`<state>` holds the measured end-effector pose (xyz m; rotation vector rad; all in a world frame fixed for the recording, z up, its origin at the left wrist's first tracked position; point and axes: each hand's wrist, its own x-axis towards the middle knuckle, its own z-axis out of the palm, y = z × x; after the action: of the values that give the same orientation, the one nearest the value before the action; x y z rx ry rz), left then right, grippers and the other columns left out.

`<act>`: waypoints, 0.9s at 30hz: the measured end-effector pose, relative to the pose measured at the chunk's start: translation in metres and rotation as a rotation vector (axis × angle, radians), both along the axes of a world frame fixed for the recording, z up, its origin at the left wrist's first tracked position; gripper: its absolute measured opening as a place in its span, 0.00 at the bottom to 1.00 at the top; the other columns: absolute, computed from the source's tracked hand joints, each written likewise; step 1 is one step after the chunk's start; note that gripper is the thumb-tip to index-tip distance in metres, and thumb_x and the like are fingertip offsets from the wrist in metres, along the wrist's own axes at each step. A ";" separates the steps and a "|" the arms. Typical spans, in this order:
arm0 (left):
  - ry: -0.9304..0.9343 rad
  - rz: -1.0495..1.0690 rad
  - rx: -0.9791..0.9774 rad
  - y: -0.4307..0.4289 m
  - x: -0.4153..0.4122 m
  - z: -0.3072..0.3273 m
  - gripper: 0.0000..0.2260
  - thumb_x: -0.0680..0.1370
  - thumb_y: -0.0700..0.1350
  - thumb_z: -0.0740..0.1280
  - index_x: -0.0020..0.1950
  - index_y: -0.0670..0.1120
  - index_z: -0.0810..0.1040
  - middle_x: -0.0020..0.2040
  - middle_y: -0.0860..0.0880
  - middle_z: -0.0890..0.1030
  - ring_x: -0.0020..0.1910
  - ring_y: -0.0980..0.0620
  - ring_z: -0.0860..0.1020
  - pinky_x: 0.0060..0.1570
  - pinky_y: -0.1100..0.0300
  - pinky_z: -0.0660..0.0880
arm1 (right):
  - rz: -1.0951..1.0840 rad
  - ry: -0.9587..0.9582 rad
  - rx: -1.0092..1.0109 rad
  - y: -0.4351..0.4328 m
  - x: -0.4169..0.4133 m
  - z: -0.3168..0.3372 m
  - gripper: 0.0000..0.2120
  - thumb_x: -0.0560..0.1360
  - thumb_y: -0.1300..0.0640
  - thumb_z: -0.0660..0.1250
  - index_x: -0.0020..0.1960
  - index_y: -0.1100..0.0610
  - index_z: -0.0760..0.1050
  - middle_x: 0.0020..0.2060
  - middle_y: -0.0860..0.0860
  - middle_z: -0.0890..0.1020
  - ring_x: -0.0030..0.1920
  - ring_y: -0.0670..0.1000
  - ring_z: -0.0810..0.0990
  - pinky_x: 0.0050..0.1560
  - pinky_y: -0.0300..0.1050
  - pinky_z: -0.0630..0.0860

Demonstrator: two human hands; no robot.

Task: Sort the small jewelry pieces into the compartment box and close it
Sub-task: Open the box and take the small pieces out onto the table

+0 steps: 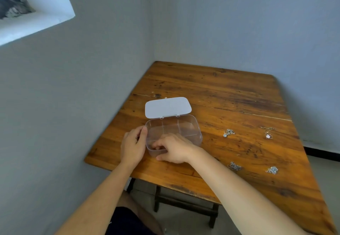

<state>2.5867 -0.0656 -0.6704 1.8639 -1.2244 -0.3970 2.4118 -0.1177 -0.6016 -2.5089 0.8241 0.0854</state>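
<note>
Here the clear compartment box sits open left of the frame's centre on the wooden table, its white lid folded back flat behind it. The compartments in view look bare; the near left one is hidden under fingers. The left hand curls against the box's left wall, thumb on the rim. The right hand reaches over the near edge, fingers bent down into the near left compartment; whether they pinch anything cannot be told. Four small jewelry pieces lie loose well to the right: a pendant cluster, a chain pendant, a chain heap and a sparkly piece.
</note>
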 end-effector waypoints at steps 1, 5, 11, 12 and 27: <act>-0.002 -0.003 -0.002 0.000 0.000 0.000 0.23 0.80 0.67 0.50 0.57 0.59 0.80 0.48 0.58 0.83 0.51 0.51 0.80 0.50 0.43 0.78 | -0.009 -0.003 0.034 -0.001 0.000 0.000 0.17 0.76 0.49 0.71 0.64 0.46 0.78 0.59 0.47 0.81 0.54 0.48 0.79 0.54 0.47 0.78; 0.000 -0.008 0.007 -0.002 0.001 -0.001 0.23 0.80 0.67 0.50 0.57 0.59 0.80 0.47 0.57 0.83 0.50 0.49 0.80 0.49 0.42 0.78 | -0.041 -0.016 0.100 -0.002 0.000 -0.003 0.11 0.75 0.49 0.72 0.57 0.45 0.82 0.54 0.43 0.83 0.49 0.43 0.81 0.53 0.46 0.81; 0.001 -0.011 0.005 0.000 0.002 -0.005 0.23 0.81 0.67 0.50 0.55 0.58 0.80 0.46 0.56 0.83 0.49 0.47 0.80 0.48 0.44 0.78 | -0.104 -0.128 0.178 -0.002 -0.002 -0.002 0.12 0.72 0.51 0.76 0.55 0.48 0.83 0.50 0.44 0.84 0.48 0.43 0.81 0.52 0.48 0.81; 0.004 -0.013 0.006 0.001 0.000 -0.003 0.22 0.81 0.66 0.50 0.55 0.58 0.80 0.46 0.56 0.83 0.50 0.47 0.79 0.48 0.46 0.77 | -0.123 -0.164 0.207 -0.002 -0.003 -0.001 0.14 0.71 0.51 0.77 0.56 0.48 0.83 0.48 0.44 0.84 0.47 0.43 0.81 0.52 0.46 0.81; 0.020 0.026 0.052 0.005 -0.007 0.010 0.20 0.82 0.60 0.54 0.64 0.55 0.79 0.57 0.56 0.82 0.59 0.51 0.75 0.56 0.50 0.73 | -0.461 -0.668 0.371 -0.011 -0.030 0.022 0.16 0.66 0.52 0.81 0.53 0.48 0.84 0.39 0.48 0.85 0.42 0.48 0.83 0.49 0.54 0.83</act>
<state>2.5802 -0.0602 -0.6599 1.9139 -1.1850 -0.4365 2.3814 -0.1284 -0.5795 -1.7674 0.9514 -0.6541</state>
